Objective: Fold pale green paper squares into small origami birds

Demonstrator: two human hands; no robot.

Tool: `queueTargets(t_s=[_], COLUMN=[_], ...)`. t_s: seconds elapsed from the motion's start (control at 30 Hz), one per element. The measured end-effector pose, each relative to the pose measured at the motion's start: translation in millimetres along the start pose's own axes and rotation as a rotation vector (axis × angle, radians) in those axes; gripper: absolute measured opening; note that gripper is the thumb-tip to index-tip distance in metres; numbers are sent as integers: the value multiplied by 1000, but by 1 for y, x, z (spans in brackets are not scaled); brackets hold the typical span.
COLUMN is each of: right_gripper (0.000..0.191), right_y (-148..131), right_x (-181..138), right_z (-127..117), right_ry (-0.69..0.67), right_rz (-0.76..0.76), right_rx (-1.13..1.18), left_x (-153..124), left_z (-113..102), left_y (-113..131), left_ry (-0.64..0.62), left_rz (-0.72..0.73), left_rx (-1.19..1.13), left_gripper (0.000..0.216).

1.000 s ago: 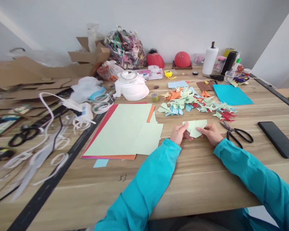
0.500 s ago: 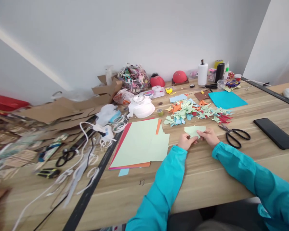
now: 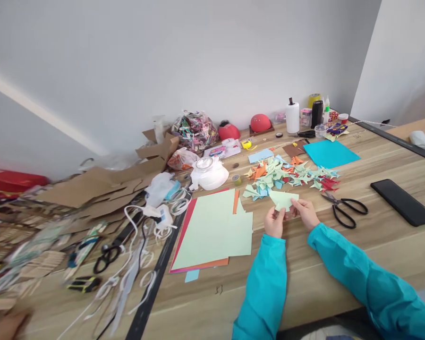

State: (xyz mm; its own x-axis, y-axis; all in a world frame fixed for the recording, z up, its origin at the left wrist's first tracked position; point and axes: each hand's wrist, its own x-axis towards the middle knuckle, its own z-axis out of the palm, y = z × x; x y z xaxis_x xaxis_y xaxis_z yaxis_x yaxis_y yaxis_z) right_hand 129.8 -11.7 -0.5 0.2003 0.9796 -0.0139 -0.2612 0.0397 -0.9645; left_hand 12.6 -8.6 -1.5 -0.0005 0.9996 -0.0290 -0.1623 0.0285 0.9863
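Observation:
Between my two hands is a small piece of pale green folded paper (image 3: 282,199). My left hand (image 3: 274,222) pinches its lower left part, thumb on top. My right hand (image 3: 303,212) grips its right edge with thumb and fingertips. Just beyond the paper lies a heap of folded paper cranes (image 3: 274,172) in green, orange, blue and red. To the right of my right hand, black-handled scissors (image 3: 343,208) rest on the table. Left of my hands is a stack of coloured paper sheets (image 3: 205,231), pale green on top.
A black phone (image 3: 403,202) lies at the right. Farther back are a blue sheet (image 3: 331,153), a white bottle (image 3: 292,118) and red domes (image 3: 260,123). Cardboard (image 3: 102,186), cables and a power strip (image 3: 163,217) crowd the left. Another person's hand (image 3: 5,326) shows at lower left.
The view has tilted and shifted slightly, so the table appears lower. My hands still hold the green paper, which is now turned to a slightly different angle.

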Motion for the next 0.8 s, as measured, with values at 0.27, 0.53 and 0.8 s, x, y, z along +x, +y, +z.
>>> queueTargets(t_s=[0.27, 0.53, 0.8], right_gripper=[39, 39, 27], right_y=[1, -1, -7], right_x=[4, 5, -3], right_z=[-10, -8, -12], right_ry=[-20, -25, 17], right_rz=[14, 41, -257], right_rx=[-43, -96, -387], left_x=[1, 4, 5], left_z=[-1, -8, -8], left_y=[-15, -21, -2], left_ry=[-85, -13, 36], left_rz=[184, 525, 263], left_rx=[32, 469, 252], left_gripper=[71, 25, 24])
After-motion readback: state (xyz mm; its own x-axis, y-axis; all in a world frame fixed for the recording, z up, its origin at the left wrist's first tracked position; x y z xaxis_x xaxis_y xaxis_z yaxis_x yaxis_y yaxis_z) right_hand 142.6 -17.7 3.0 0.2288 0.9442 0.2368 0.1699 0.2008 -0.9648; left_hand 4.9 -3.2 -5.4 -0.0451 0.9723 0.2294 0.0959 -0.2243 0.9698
